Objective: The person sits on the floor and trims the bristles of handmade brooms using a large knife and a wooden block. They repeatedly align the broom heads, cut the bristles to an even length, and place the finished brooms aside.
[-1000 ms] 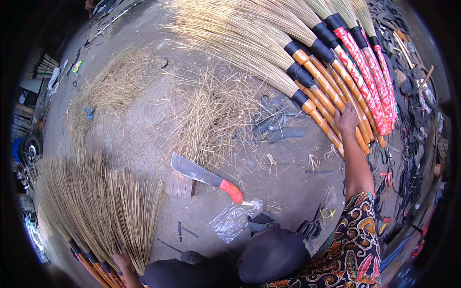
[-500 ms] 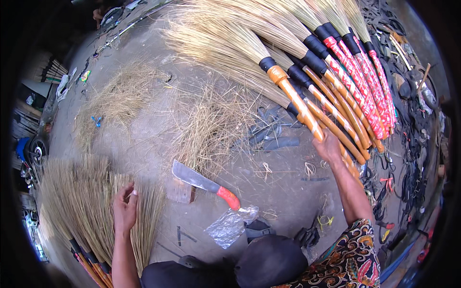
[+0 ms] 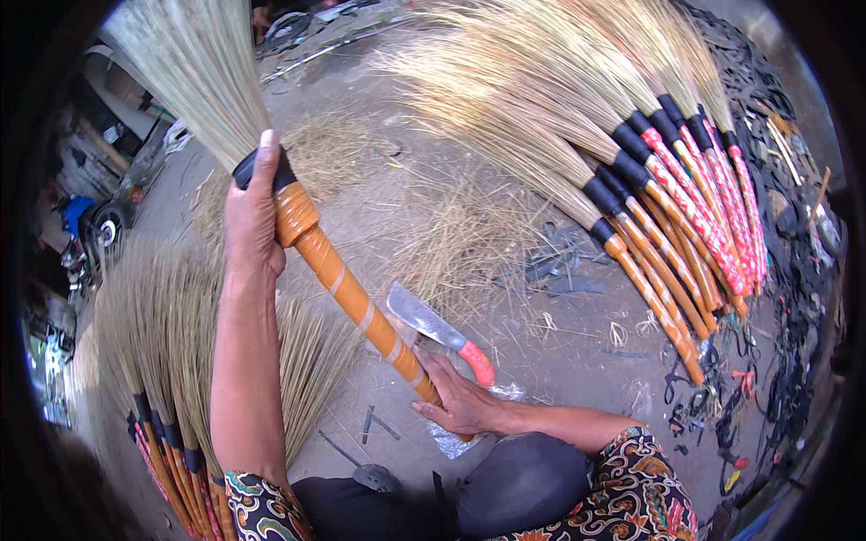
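Note:
A straw broom (image 3: 338,279) lies diagonally across the middle, bristles up at the far left. Its handle is wrapped in orange with pale spiral bands. My left hand (image 3: 253,216) is closed round the black-bound neck, thumb pointing up along it. My right hand (image 3: 462,397) grips the handle near its lower end. Just beyond that hand, a machete (image 3: 424,317) with a red handle lies on the ground. Crumpled silver foil (image 3: 454,442) shows in part beneath my right hand.
Several brooms (image 3: 663,316) with orange or red-and-white handles lie fanned at the right. More brooms (image 3: 171,361) lie at the left, beside my forearm. Loose straw (image 3: 460,234) covers the ground in the middle. Black rubber strips (image 3: 776,298) are strewn along the right side.
The broom my right hand held at the right pile is now in front of me. My left hand has risen from the left brooms and taken its neck.

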`<state>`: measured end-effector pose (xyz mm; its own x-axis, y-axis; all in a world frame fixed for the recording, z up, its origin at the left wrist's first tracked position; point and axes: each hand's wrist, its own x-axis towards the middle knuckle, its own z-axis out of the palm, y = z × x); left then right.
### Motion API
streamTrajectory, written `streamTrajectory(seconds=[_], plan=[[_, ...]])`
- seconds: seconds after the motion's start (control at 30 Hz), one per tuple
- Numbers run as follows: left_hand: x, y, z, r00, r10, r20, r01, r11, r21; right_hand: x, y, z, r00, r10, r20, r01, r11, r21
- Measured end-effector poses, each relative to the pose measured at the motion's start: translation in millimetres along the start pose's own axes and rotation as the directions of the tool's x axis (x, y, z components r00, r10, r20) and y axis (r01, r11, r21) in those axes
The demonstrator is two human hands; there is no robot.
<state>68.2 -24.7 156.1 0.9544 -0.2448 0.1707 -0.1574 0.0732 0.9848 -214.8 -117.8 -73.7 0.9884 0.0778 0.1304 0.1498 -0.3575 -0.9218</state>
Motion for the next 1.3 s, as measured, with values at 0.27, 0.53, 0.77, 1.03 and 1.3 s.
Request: streamTrajectory(seconds=[0.27, 0.53, 0.77, 1.03, 1.3], plan=[[-55, -27, -94, 0.856, -0.327, 0.401, 0.344, 0.938, 0.031, 146, -15, -66, 0.97, 0.091, -0.227, 0.095, 0.717, 0.691], [-103, -128, -43, 0.853, -0.269, 0.448, 0.069, 0.908, 0.414, 160, -1, -4, 0.911, 0.291, -0.293, 0.234, 0.219, 0.947], [-45, -112, 27, 0.698, -0.505, 0.507, 0.119, 0.781, 0.614, 100, -2, 80, 0.954, 0.232, -0.191, 0.003, 0.629, 0.778], [-41, -109, 28, 0.589, -0.733, 0.34, -0.018, 0.409, 0.912, 142, 15, -12, 0.925, 0.379, -0.036, -0.187, 0.534, 0.825], [-140, -134, -55, 0.467, -0.787, 0.404, -0.156, 0.376, 0.913, 148, 60, -30, 0.747, 0.663, -0.049, -0.058, 0.138, 0.989]])
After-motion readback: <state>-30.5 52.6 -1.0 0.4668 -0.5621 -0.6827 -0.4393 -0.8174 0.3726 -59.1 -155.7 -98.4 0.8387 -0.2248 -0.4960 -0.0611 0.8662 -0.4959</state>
